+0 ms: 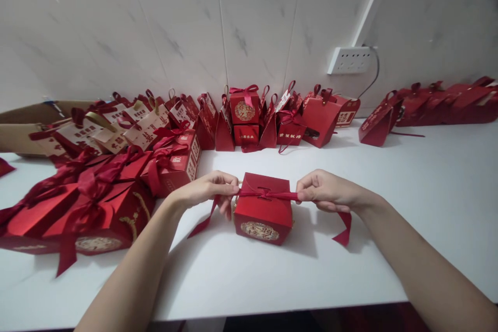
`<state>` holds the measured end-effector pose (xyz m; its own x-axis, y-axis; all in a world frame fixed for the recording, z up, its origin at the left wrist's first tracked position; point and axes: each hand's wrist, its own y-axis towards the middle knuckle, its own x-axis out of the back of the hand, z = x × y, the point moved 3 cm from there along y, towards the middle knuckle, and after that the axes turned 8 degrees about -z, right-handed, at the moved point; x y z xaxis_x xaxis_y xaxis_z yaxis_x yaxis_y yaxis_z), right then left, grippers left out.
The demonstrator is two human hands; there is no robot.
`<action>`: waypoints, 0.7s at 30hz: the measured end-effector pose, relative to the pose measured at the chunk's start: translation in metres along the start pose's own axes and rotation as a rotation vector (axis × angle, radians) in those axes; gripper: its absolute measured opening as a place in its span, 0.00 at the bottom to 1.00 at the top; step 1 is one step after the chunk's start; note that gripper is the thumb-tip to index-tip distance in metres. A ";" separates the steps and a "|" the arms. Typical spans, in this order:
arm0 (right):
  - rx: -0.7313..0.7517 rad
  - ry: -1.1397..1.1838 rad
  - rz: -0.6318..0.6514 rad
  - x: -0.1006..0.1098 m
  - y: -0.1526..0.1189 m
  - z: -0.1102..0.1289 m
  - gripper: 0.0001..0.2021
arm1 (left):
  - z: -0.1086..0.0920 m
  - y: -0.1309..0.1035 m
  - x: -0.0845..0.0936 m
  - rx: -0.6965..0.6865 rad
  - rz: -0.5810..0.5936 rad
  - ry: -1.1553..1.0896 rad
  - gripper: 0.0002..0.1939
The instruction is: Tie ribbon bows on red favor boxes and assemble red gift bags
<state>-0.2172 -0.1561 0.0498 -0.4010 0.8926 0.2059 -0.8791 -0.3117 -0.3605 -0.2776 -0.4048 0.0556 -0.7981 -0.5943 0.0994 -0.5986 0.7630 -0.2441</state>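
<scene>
A red gift box (pixel 261 216) with a gold round emblem on its front stands on the white table between my hands. Across its top runs a dark red ribbon (pixel 265 194), crossed in a knot at the middle of the lid and stretched out to both sides. My left hand (pixel 212 190) pinches one side of the ribbon by the box's left edge, its loose tail hanging below. On the other side my right hand (pixel 329 190) is closed on the ribbon just off the right edge, with a tail dangling beneath the palm.
Larger red boxes with ribbon bows (pixel 93 212) stand at the left on the white table (pixel 272 285). A row of small red boxes (pixel 245 109) lines the tiled wall, with more at the far right (pixel 447 104). A cardboard carton (pixel 19 137) is back left; a white socket (pixel 350 59) is on the wall.
</scene>
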 end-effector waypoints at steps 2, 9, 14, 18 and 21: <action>-0.011 -0.052 0.010 0.002 0.000 0.000 0.18 | 0.002 0.000 0.001 0.011 0.023 0.014 0.18; 0.049 -0.046 0.071 0.003 -0.001 0.000 0.18 | 0.005 0.002 0.001 0.020 0.012 -0.037 0.19; 0.508 0.168 0.038 0.004 -0.011 0.013 0.18 | -0.004 0.000 -0.016 0.009 0.110 0.003 0.18; 0.637 0.139 -0.096 -0.009 -0.017 0.025 0.13 | -0.013 -0.007 -0.023 0.093 0.119 0.130 0.20; 0.593 0.118 -0.307 -0.026 -0.013 0.029 0.10 | -0.023 -0.015 -0.021 0.133 0.003 0.257 0.17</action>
<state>-0.2032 -0.1847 0.0756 -0.1096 0.9883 0.1063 -0.9549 -0.1344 0.2649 -0.2533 -0.3983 0.0797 -0.8016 -0.4948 0.3356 -0.5951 0.7148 -0.3675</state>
